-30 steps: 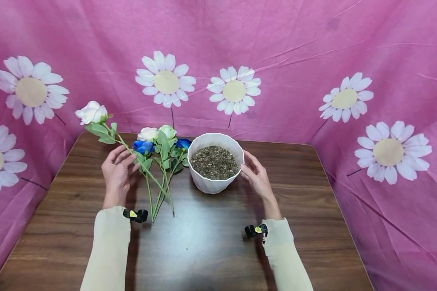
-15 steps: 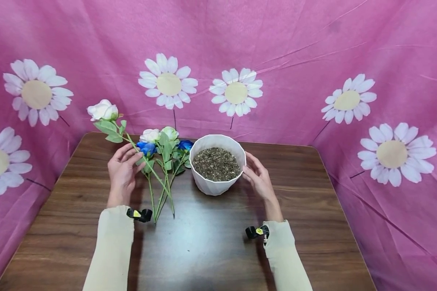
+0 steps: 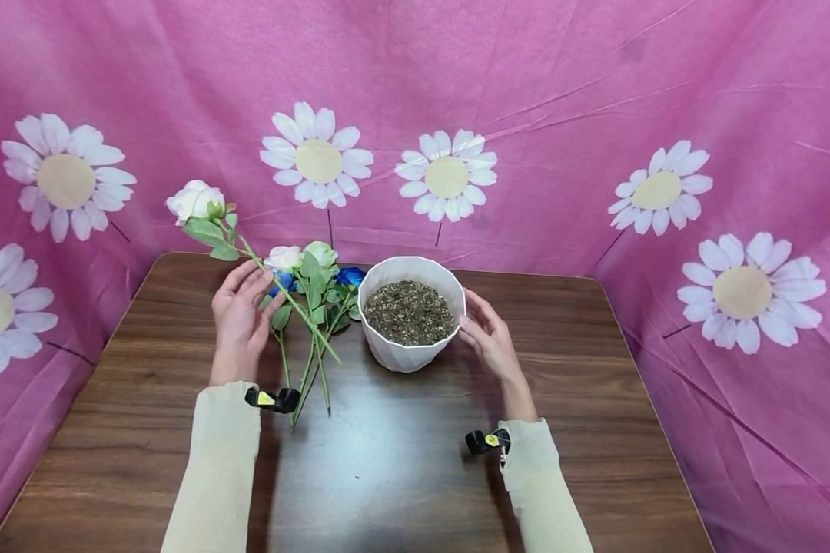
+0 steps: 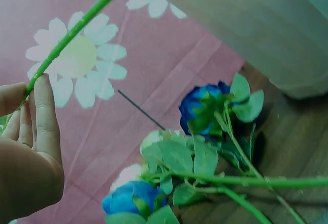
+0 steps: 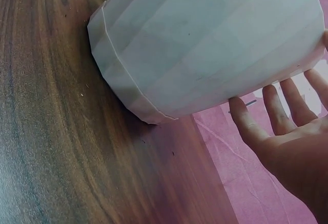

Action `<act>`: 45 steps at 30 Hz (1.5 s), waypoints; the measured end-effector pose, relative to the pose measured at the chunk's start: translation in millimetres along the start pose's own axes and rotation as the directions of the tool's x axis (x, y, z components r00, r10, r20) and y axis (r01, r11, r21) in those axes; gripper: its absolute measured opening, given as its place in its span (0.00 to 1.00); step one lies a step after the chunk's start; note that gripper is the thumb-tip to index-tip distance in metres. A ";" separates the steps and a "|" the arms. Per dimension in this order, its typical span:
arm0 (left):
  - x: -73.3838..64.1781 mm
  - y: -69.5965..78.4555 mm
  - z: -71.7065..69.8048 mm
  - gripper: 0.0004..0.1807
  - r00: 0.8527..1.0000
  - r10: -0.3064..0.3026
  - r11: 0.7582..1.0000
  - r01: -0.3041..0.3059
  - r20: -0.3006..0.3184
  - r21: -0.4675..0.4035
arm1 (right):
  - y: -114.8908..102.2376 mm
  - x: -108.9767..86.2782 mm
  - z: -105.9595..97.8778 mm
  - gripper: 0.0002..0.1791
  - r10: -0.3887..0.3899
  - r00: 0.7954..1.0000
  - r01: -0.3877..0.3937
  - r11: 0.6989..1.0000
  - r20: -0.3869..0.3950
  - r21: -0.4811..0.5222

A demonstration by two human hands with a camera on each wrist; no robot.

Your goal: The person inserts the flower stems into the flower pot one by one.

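My left hand (image 3: 240, 322) pinches the green stem (image 4: 77, 28) of a white artificial rose (image 3: 195, 203) between thumb and fingers. The bloom points up and left, and the stem slants down to the right above other roses. Those lie on the table: a pinkish-white rose (image 3: 283, 257), a pale green rose (image 3: 321, 252), a blue rose (image 3: 350, 276) and another blue rose (image 4: 132, 198), partly covered in the head view. To their right stands a white faceted flowerpot (image 3: 406, 355) holding dark soil (image 3: 408, 313). Extended fingertips of my right hand (image 3: 493, 342) touch its right side.
The brown wooden table (image 3: 360, 499) carries everything. Behind it and at both sides hangs a pink cloth (image 3: 539, 77) printed with large daisies. Bare stems of the lying roses reach toward the table's front, left of the pot.
The left hand has moved right and slightly up with the white rose, whose stem end now swings closer to the pot. The right hand stays at the pot.
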State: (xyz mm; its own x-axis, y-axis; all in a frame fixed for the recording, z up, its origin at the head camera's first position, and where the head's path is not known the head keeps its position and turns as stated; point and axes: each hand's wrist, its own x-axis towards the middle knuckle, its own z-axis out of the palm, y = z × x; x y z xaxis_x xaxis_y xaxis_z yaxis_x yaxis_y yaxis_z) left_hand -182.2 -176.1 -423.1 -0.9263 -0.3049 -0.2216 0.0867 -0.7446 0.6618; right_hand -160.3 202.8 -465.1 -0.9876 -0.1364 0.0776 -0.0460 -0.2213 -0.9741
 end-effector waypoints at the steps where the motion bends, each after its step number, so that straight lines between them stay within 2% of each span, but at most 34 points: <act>1: -0.1 -0.2 2.4 0.14 1.000 0.002 1.000 -0.002 0.005 0.000 | 0.0 -0.2 -0.4 0.32 0.001 1.000 -0.001 1.000 0.000 0.000; 3: 0.1 -1.2 7.3 0.13 1.000 0.009 1.000 -0.009 0.012 0.016 | -0.2 -0.6 -0.7 0.32 0.001 1.000 -0.001 1.000 -0.005 0.000; 13: 0.4 -4.7 29.3 0.10 0.996 0.022 0.999 -0.019 0.081 -0.034 | -1.0 0.1 -1.8 0.32 0.007 1.000 -0.007 1.000 0.009 0.011; 20: -1.9 -5.1 40.9 0.11 0.995 0.042 0.998 -0.038 0.086 -0.045 | -1.5 -0.9 0.1 0.32 0.022 1.000 -0.022 0.999 0.020 0.027; 26: -1.9 -5.9 58.2 0.13 0.991 0.084 0.996 -0.083 0.103 -0.019 | -4.9 -0.9 0.1 0.31 0.019 1.000 -0.019 1.000 0.006 0.023; 34: -1.3 -12.5 79.6 0.13 0.968 0.172 0.975 -0.194 0.186 0.107 | -2.1 3.8 -1.7 0.30 0.009 1.000 -0.010 0.999 0.010 0.033; 41: 1.3 -24.8 88.4 0.14 0.946 0.204 0.952 -0.251 0.252 0.173 | -0.3 4.8 -1.6 0.30 0.014 1.000 -0.014 0.998 0.006 0.058; 45: 2.2 -32.0 94.5 0.14 0.938 0.222 0.940 -0.278 0.267 0.196 | -0.5 3.9 -2.0 0.30 0.013 1.000 -0.012 0.998 -0.003 0.056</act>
State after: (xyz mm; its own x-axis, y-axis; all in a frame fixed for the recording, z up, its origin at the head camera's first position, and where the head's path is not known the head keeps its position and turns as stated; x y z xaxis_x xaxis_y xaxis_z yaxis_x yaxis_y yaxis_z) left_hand -221.7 -96.9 -377.1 -0.9474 -0.2924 0.1303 0.2674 -0.4992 0.8242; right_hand -164.4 204.3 -464.7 -0.9885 -0.1365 0.0647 -0.0252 -0.2732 -0.9616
